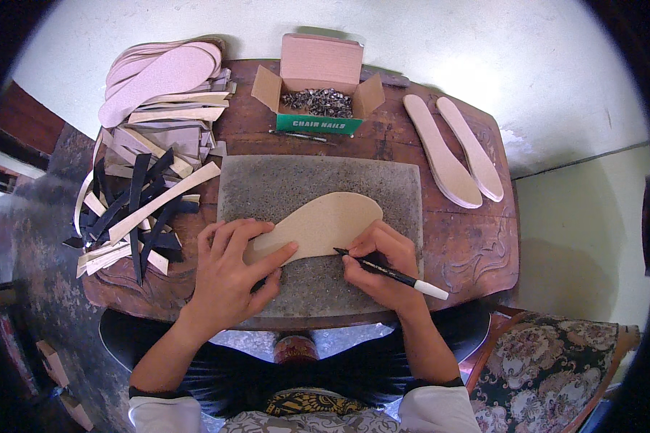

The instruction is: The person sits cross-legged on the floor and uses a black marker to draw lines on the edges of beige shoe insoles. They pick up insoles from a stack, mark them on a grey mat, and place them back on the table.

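A beige insole [332, 224] lies flat on a grey speckled board [383, 172], its wide end toward the far right. My left hand [231, 270] holds its narrow end down, with fingers spread over the top and along the edges. Gripped in my right hand [386, 263] is a black marker [391, 273] with a white cap on its back end. The marker's tip is at the insole's near edge, close to the middle of its length. Part of the narrow end is hidden under my left fingers.
A green box [318, 125] of metal nails stands open behind the board, a thin pen-like tool [303, 136] before it. Stacked insoles [159, 76] and black and beige strips [133, 209] cover the left side. More insoles [440, 155] lie right on the carved wooden table [469, 238].
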`<state>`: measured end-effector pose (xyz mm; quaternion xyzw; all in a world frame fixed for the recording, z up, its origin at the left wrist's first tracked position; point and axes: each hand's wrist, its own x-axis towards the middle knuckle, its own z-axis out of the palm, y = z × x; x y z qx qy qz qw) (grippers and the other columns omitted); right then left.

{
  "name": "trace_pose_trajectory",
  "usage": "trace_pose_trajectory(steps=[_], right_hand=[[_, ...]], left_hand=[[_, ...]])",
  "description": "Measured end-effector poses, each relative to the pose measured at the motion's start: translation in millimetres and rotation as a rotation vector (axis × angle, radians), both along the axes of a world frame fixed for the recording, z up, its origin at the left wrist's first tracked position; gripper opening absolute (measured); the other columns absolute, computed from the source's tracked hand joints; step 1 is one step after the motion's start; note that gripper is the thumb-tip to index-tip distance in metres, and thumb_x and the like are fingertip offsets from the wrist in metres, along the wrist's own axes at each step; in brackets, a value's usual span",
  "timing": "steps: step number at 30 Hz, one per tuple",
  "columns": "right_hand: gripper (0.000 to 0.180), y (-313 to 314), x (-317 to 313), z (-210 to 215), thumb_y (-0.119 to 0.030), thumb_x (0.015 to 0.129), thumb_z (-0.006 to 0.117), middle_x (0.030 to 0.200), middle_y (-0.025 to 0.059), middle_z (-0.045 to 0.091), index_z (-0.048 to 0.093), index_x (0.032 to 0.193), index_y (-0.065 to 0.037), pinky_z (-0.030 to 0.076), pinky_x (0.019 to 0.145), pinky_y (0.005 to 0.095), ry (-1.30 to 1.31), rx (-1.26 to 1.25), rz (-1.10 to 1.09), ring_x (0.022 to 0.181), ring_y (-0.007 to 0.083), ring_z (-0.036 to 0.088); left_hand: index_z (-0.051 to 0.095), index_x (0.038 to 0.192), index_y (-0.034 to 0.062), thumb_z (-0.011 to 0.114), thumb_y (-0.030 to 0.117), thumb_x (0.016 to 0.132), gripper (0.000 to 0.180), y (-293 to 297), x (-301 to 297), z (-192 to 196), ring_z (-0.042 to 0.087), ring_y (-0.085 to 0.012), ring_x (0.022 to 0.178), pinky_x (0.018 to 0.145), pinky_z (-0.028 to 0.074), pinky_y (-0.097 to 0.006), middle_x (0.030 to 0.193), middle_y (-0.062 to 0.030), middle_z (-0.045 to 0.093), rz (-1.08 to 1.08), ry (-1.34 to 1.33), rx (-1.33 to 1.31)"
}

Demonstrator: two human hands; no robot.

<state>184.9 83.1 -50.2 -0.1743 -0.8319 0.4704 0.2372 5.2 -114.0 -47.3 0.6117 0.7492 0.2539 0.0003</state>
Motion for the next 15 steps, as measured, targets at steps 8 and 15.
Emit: trace_pose_trajectory(steps=[8, 15], right_hand=[[0.021, 4.9, 2.8, -3.3, 0.003, 0.072, 0.078, 0.084, 0.0091, 0.065, 0.060, 0.080, -0.003, 0.051, 0.068, 0.0298, 0.062, -0.043, -0.049, 0.076, 0.0181, 0.065], [0.021, 11.3, 2.6, -7.3, 0.001, 0.072, 0.078, 0.081, 0.0087, 0.064, 0.061, 0.083, -0.002, 0.052, 0.066, 0.0299, 0.090, 0.008, -0.034, 0.073, 0.0192, 0.066]], left_hand=[[0.075, 0.124, 0.0251, 0.076, 0.016, 0.074, 0.050, 0.2, -0.7, 1.6, 0.054, -0.0309, 0.121, 0.103, 0.036, -0.049, 0.128, -0.0086, 0.060, -0.007, -0.009, 0.012], [0.075, 0.124, 0.0248, 0.076, 0.015, 0.074, 0.050, -0.5, -1.0, 1.0, 0.054, -0.0318, 0.120, 0.102, 0.036, -0.049, 0.129, -0.0095, 0.060, -0.012, -0.021, 0.012]])
